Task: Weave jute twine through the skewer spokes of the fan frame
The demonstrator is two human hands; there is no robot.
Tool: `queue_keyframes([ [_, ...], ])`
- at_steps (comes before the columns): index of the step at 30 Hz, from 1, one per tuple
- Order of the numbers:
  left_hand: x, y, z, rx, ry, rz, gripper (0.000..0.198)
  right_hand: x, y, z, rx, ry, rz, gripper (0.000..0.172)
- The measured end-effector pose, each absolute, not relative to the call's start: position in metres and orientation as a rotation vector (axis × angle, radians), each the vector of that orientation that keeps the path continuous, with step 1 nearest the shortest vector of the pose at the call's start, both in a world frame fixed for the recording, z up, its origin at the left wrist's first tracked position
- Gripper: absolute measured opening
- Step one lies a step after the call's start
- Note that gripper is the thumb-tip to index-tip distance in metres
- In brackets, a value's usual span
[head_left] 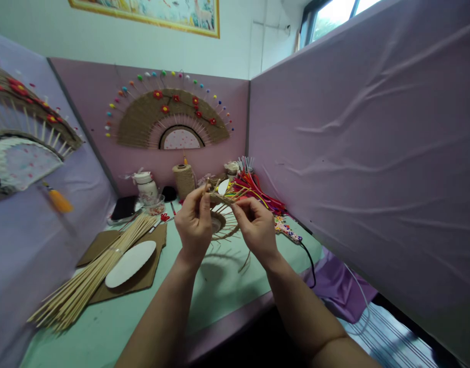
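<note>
Above the green table I hold a partly woven piece of thin sticks and jute twine (220,223), with stick ends fanning out around it. My left hand (192,220) is closed on its upper left edge, thumb and fingers pinched together. On the other side, my right hand (257,225) pinches the brown twine at the woven rim. A loose twine end (244,262) hangs beneath the right hand. My fingers cover part of the weave, so the exact grip points are hidden.
A stick bundle (100,271) and a white oval card (131,264) lie on brown cardboard (158,255) at left. Behind stand a twine spool (184,180) and white bottle (146,185). Red strips (258,191) and a patterned glue gun (287,230) with a black cord lie right.
</note>
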State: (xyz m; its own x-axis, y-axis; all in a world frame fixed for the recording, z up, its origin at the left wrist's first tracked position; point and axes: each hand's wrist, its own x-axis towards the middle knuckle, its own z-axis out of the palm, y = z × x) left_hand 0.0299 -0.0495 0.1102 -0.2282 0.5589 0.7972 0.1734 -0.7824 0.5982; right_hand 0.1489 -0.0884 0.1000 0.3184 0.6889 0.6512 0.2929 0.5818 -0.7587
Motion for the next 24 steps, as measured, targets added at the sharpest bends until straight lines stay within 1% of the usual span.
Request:
queue_keyframes([
  [2, 0.025, -0.051, 0.117, 1.775, 0.856, 1.992, 0.035, 0.148, -0.084, 0.101, -0.967, -1.254, 0.315, 0.017],
  [5, 0.017, -0.052, 0.125, 1.813, 0.85, 1.835, 0.031, 0.148, -0.081, 0.103, -0.975, -1.25, 0.316, 0.018],
  [9, 0.01, -0.052, 0.129, 1.756, 0.752, 1.716, 0.028, 0.147, -0.079, 0.102, -0.978, -1.245, 0.338, 0.02],
  [12, 0.01, -0.052, 0.131, 1.672, 0.715, 1.626, 0.034, 0.147, -0.078, 0.1, -0.967, -1.259, 0.346, 0.02],
  [14, 0.01, -0.052, 0.131, 1.644, 0.724, 1.582, 0.037, 0.147, -0.078, 0.1, -0.955, -1.262, 0.347, 0.021],
  [24, 0.011, -0.054, 0.13, 1.651, 0.772, 1.521, 0.031, 0.153, -0.083, 0.098, -0.934, -1.217, 0.321, 0.02],
])
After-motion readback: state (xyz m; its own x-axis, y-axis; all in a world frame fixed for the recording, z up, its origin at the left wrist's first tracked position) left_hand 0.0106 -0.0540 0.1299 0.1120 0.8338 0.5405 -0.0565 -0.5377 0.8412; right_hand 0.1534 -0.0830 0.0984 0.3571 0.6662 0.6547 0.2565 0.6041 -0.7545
